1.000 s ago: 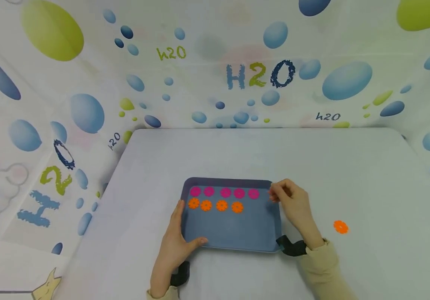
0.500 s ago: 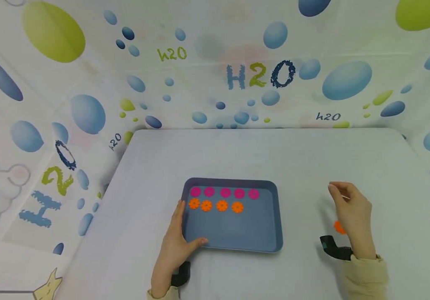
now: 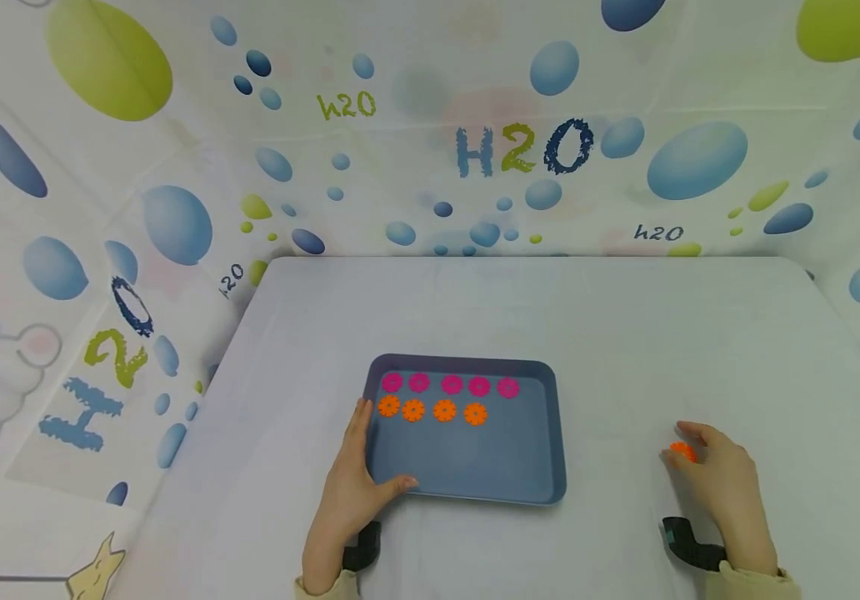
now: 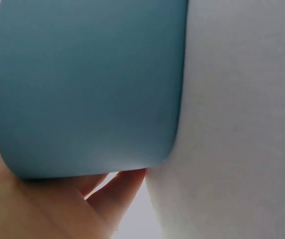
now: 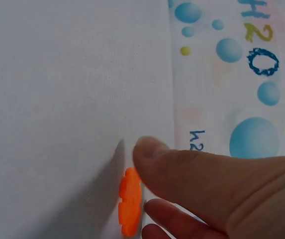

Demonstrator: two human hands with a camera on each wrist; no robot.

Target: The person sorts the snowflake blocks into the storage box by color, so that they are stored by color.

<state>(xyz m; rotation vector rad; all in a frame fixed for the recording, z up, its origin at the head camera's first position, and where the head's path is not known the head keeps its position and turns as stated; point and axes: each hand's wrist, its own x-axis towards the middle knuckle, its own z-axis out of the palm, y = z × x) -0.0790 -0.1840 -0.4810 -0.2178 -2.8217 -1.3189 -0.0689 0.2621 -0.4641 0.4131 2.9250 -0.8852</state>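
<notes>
A blue-grey rectangular tray lies on the white table. Its back row is pink notched discs; in front runs a shorter row of orange notched discs. My left hand holds the tray's near left corner, fingers along the left side and thumb over the front rim; the left wrist view shows the tray's outer wall against the palm. Off to the right, my right hand is at a loose orange notched disc, thumb and fingers spread around it. In the right wrist view the thumb partly covers this disc.
Behind the white table hangs a backdrop printed with blue and green drops and H2O lettering, which continues down the left side. A black wrist mount sticks out beside the right wrist, another beside the left.
My right hand has moved from the tray's back right corner rightward, then down to the loose orange disc, its fingers spreading. My left hand and the discs in the tray stay put.
</notes>
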